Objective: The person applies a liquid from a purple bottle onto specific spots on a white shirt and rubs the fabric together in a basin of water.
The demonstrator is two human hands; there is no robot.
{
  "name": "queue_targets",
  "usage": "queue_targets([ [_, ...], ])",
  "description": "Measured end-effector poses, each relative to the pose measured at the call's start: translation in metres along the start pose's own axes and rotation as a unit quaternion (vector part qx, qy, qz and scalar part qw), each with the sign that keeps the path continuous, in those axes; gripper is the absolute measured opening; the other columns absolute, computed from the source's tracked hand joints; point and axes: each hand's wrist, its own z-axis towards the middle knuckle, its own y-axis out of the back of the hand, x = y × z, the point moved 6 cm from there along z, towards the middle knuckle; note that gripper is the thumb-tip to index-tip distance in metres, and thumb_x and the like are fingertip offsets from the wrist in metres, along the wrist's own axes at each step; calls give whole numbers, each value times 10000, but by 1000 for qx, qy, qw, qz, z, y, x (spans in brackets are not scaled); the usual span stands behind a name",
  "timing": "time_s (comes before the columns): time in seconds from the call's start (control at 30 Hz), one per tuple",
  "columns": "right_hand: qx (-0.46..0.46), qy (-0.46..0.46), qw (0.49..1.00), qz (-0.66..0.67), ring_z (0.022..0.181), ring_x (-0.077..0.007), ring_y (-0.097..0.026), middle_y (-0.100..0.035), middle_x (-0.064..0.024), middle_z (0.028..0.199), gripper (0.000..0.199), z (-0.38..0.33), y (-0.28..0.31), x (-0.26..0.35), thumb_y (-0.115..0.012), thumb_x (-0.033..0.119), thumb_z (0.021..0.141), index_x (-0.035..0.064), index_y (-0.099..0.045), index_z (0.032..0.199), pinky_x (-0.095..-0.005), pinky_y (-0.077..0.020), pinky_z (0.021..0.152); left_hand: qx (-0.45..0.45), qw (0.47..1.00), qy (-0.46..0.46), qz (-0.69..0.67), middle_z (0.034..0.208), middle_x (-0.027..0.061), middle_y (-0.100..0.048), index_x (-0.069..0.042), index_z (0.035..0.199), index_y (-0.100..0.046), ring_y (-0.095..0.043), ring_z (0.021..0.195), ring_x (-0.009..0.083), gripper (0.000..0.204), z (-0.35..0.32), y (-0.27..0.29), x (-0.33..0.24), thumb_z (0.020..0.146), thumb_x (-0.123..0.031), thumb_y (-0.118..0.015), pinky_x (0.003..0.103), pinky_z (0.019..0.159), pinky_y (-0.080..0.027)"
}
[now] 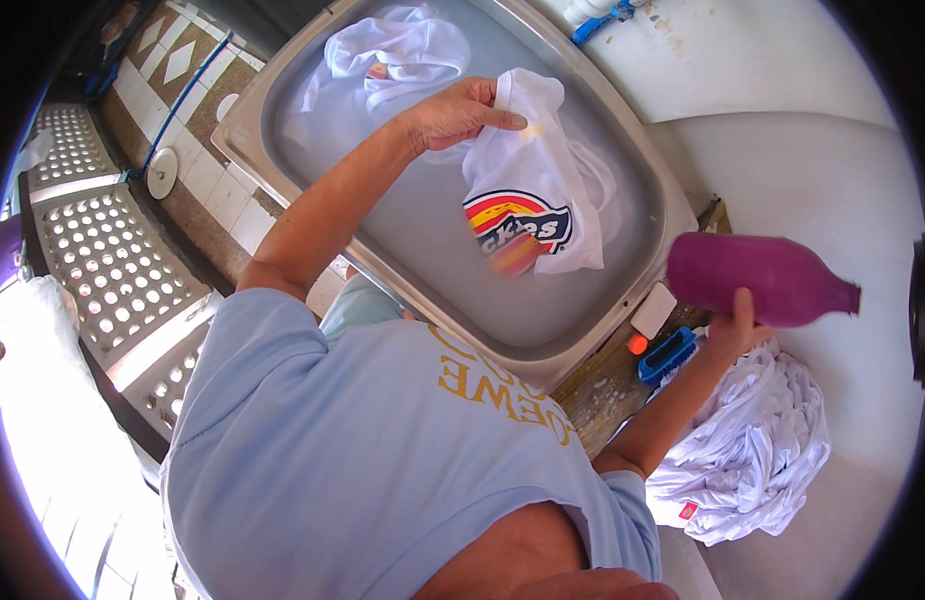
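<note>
Left hand [452, 112] pinches the white printed cotton shirt [527, 190] up over the steel basin [622, 150], exposing its yellowish stain; right hand [734, 325], well apart, grips the purple plastic bottle [767, 280] tipped sideways.

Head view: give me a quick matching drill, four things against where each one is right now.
Things:
1. purple bottle
2. white printed T-shirt
3. blue scrub brush
4. pile of white clothes

Places:
A. on the wooden ledge beside the basin
B. held up in the right hand
C. on the white surface below the bottle
D. pinched in the left hand over the metal basin

Pairs: 1-B, 2-D, 3-A, 4-C
</note>
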Motion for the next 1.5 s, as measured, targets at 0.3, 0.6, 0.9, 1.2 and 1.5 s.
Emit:
queue_targets([
  [0.3, 337, -108, 915, -193, 1064, -268, -584, -573, -160, 1161, 934, -48, -169, 1, -846, 235, 547, 24, -377, 1327, -385, -452, 930, -8, 998, 33, -49, 1030, 44, -674, -21, 1121, -618, -647, 915, 112, 274, 6, 14, 2, 894, -175, -620, 258, 821, -522],
  [0.6, 427, -68, 814, -388, 1096, -355, -567, -559, -224, 1192, 926, -64, -197, -12, -801, 246, 556, 2, -360, 1334, -402, -447, 946, -71, 994, -10, -77, 917, 86, -690, 18, 1010, -662, -665, 764, 145, 217, 10, 16, 1, 843, -119, -677, 264, 670, -538],
  [0.9, 425, -59, 791, -436, 1077, -411, -545, -544, -257, 1163, 872, -65, -202, -27, -774, 261, 574, 36, -376, 1317, -435, -445, 931, -98, 992, -20, -72, 946, 71, -690, 12, 1031, -662, -652, 807, 122, 236, 5, 4, 5, 892, -177, -636, 269, 757, -525],
  [1.2, 434, -85, 725, -527, 1031, -436, -565, -536, -268, 1130, 886, -62, -201, -35, -763, 285, 565, 95, -361, 1332, -462, -480, 879, -139, 990, -35, 12, 879, 37, -676, 26, 984, -679, -591, 724, 78, 229, 9, -8, 21, 924, -178, -592, 224, 681, -479],
  [1.5, 408, -103, 760, -496, 1008, -433, -573, -543, -276, 1126, 878, -67, -202, -37, -776, 269, 541, 48, -400, 1304, -452, -479, 879, -178, 965, -139, 132, 741, 20, -644, 29, 909, -674, -534, 659, 91, 209, 9, -13, 26, 921, -150, -566, 238, 628, -444],
])
